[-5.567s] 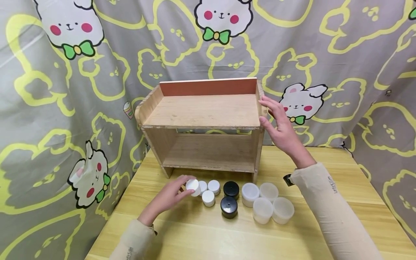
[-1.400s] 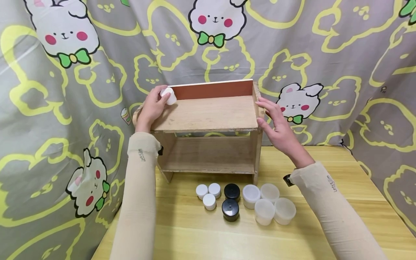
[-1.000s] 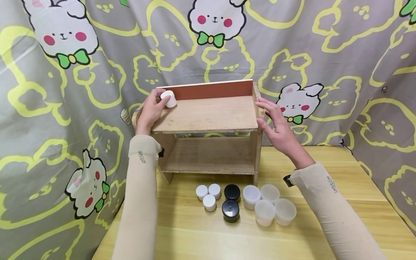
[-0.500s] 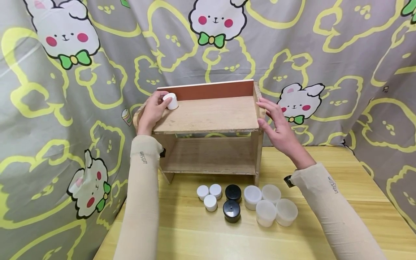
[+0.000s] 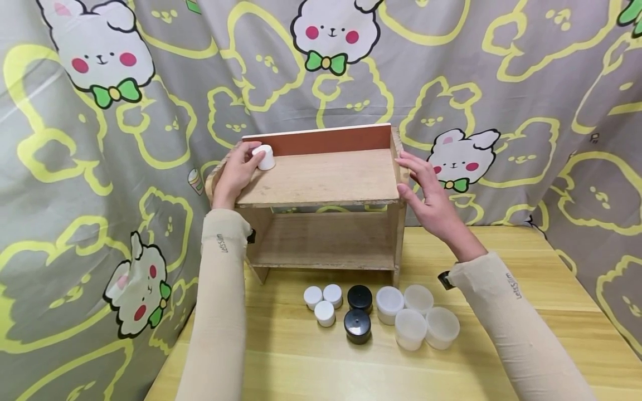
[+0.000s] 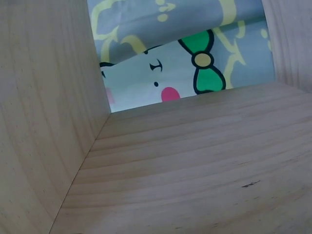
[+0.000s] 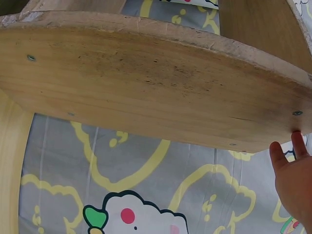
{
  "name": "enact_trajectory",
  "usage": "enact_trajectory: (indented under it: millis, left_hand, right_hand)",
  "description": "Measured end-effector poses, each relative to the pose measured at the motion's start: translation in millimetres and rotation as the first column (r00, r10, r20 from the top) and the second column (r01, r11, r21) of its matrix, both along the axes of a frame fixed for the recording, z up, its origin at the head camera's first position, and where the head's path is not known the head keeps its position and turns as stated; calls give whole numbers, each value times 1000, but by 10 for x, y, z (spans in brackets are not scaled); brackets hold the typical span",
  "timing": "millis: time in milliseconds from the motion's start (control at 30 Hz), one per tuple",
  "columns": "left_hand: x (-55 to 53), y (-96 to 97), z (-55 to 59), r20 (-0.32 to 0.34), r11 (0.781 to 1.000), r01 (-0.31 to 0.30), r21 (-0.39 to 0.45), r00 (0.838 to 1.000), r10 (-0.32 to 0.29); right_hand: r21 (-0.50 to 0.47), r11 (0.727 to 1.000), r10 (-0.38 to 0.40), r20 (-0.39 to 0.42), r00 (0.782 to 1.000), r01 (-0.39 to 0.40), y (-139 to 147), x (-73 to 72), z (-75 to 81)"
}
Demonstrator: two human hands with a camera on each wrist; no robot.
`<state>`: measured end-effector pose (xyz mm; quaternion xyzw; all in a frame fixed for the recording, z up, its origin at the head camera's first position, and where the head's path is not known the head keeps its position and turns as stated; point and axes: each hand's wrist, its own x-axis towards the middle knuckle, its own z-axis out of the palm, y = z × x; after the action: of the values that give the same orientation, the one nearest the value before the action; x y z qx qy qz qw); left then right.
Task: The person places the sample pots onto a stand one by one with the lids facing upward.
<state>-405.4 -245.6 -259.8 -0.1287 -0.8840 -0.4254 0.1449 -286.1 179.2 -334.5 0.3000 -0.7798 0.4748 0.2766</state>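
Note:
In the head view, a small wooden shelf unit point(image 5: 326, 175) with a reddish back strip stands on the table. At the left end of its top board, my left hand point(image 5: 236, 174) holds a small white lidded jar point(image 5: 265, 159) between thumb and fingers, upright and resting on the board. My right hand point(image 5: 430, 197) touches the outer face of the right side panel point(image 5: 396, 234) with extended fingers. The right wrist view has that panel point(image 7: 146, 83) close up, the hand's fingertips point(image 7: 297, 139) against it. Only the unit's lower inside shows in the left wrist view, without the hand.
In front of the unit stand three white jars point(image 5: 324, 313), two black jars point(image 5: 358, 326) and several translucent tubs point(image 5: 411, 329) on the wooden table point(image 5: 301, 373). A grey patterned curtain point(image 5: 451, 55) hangs behind and at both sides.
My left hand has carried the white jar from the table to the top board. Within the last second the jar came down upright and slightly right. My right hand stays on the panel.

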Motion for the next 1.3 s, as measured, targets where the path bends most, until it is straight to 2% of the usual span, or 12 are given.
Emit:
enact_trajectory:
  millis: [333, 633, 1100, 1300]
  left_hand:
    - [-37, -13, -12, -31, 999, -12, -51, 999, 11]
    - [-34, 3, 8, -57, 998, -23, -52, 998, 20]
    - [-64, 36, -1, -24, 999, -1, -46, 1000, 0]
    - [-83, -11, -7, -27, 999, 2, -54, 1000, -3]
  right_hand:
    - [1, 1000, -3, 10, 1000, 3, -8, 7, 6]
    - [-5, 1000, 1, 6, 1000, -1, -11, 4, 13]
    - [-14, 1000, -10, 0, 1000, 10, 12, 22, 6]
    - [-12, 1000, -2, 11, 1000, 2, -11, 15, 2]
